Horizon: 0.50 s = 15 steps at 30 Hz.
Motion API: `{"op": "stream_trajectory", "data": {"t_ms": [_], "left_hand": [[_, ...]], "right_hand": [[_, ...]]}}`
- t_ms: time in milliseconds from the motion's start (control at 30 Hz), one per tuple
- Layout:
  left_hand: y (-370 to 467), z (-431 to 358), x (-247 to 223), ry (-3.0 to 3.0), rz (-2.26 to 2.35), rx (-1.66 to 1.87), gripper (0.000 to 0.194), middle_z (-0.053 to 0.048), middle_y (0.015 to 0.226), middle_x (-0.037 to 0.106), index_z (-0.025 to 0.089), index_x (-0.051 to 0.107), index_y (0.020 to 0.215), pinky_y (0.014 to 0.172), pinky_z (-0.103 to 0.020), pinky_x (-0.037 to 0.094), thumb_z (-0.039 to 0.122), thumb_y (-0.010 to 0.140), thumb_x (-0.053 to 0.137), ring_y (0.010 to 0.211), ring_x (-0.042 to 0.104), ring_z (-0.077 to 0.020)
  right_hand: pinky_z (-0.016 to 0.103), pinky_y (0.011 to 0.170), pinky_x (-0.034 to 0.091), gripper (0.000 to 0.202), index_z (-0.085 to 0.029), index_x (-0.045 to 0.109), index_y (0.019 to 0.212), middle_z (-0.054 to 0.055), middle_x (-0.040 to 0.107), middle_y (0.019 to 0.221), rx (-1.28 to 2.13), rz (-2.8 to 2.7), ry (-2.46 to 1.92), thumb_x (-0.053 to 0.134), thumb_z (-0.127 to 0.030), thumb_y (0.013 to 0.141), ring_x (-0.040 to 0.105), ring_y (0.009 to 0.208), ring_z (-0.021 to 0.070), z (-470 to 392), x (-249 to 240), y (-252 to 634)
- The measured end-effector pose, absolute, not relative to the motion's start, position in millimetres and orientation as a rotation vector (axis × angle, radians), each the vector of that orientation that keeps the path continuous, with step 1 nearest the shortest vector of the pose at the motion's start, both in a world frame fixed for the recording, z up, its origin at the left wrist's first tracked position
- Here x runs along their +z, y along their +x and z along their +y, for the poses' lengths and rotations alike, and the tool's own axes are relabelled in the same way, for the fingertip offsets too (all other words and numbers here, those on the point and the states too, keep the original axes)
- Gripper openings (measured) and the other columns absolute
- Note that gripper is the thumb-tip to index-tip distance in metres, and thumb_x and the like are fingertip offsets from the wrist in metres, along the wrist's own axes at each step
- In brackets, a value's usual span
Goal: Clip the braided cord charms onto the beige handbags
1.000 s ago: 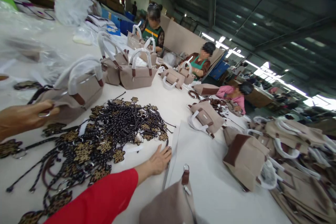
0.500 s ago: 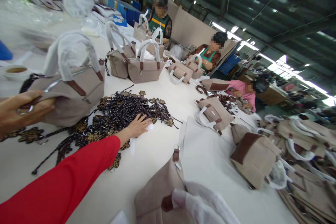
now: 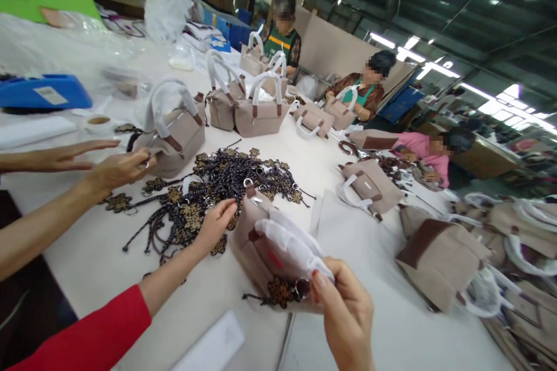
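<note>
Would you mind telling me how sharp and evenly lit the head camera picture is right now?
In the head view, the right hand and the wrapped handbag it holds are slightly blurred; the left hand by the leopard charms is sharper. The windows at far right blow out, and the wide lens bends the table edge.

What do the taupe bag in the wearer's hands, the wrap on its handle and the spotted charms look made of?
The taupe bag looks like matte woven fabric or canvas with brown, leather-like trim; it sags softly. The handle wrap seems thin white tissue or foam sheet, crinkled and translucent. The leopard charms look like printed faux leather on braided dark cords with shiny metal rings; the exact material is unclear.
</note>
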<state>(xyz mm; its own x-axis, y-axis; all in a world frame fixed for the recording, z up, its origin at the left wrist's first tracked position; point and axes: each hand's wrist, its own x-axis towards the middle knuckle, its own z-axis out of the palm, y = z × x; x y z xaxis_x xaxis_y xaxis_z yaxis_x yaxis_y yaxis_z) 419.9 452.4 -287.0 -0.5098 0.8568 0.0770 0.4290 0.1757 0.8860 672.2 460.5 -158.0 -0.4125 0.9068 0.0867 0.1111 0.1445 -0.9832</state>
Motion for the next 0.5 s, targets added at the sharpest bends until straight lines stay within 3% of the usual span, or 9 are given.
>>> {"op": "stream_trajectory", "data": {"t_ms": [100,167,233,300,367,433,500], "left_hand": [[428.7,450.4,-246.0,1.552,1.819,1.243,0.081,-0.015,0.14,0.036,0.011,0.036,0.133,0.105,-0.039,0.029,0.065,0.074,0.045,0.128,0.033,-0.028],[440.4,455.6,-215.7,1.89,1.753,1.109,0.097,-0.017,0.148,0.015,0.011,0.026,0.138,0.109,-0.046,0.014,0.064,0.064,0.059,0.136,0.012,-0.0329],[455.2,463.9,-188.2,2.133,1.785,1.003,0.099,-0.018,0.15,0.005,0.011,0.024,0.139,0.108,-0.052,0.006,0.056,0.061,0.067,0.136,0.001,-0.0356],[469.9,473.6,-166.5,2.306,1.701,0.913,0.09,-0.017,0.148,0.017,0.014,0.028,0.138,0.107,-0.054,0.004,0.046,0.063,0.068,0.136,0.009,-0.0344],[481.8,482.7,-151.9,2.388,1.516,0.783,0.073,-0.013,0.133,0.047,0.018,0.039,0.131,0.107,-0.052,0.009,0.038,0.066,0.067,0.127,0.035,-0.0299],[490.1,488.9,-143.8,2.377,1.408,0.658,0.048,-0.006,0.105,0.066,0.019,0.056,0.115,0.104,-0.045,0.024,0.032,0.069,0.064,0.103,0.057,-0.0238],[495.4,490.9,-139.5,2.345,1.415,0.595,0.026,-0.003,0.085,0.07,0.018,0.065,0.094,0.088,-0.033,0.041,0.029,0.071,0.062,0.083,0.063,-0.0194]], "right_hand": [[0.024,0.051,0.03,0.028,-0.018,0.051,0.067,-0.004,0.042,0.058,1.368,-1.747,-1.045,0.053,-0.042,0.082,0.037,0.056,0.0101,464.3,-150.6,672.7],[0.024,0.051,0.03,0.029,-0.018,0.051,0.067,-0.004,0.042,0.058,1.342,-1.782,-1.056,0.053,-0.043,0.081,0.037,0.055,0.0098,464.4,-146.6,673.2],[0.024,0.051,0.031,0.029,-0.018,0.051,0.069,-0.004,0.043,0.057,1.323,-1.814,-1.063,0.053,-0.044,0.081,0.038,0.054,0.0098,462.6,-145.2,673.3],[0.024,0.051,0.032,0.028,-0.017,0.053,0.073,-0.004,0.045,0.058,1.298,-1.856,-1.084,0.054,-0.044,0.08,0.04,0.054,0.0102,460.2,-145.5,673.7],[0.024,0.053,0.036,0.025,-0.018,0.055,0.08,-0.003,0.05,0.063,1.17,-1.903,-1.113,0.056,-0.043,0.078,0.044,0.057,0.0113,458.1,-146.6,675.8],[0.027,0.063,0.043,0.026,-0.018,0.056,0.09,0.001,0.057,0.077,0.927,-1.902,-1.131,0.058,-0.04,0.077,0.051,0.068,0.0147,456.3,-149.8,681.9],[0.035,0.078,0.046,0.032,-0.019,0.054,0.102,0.007,0.059,0.096,0.734,-1.847,-1.156,0.057,-0.039,0.077,0.055,0.087,0.0203,453.4,-157.0,693.1]]}}
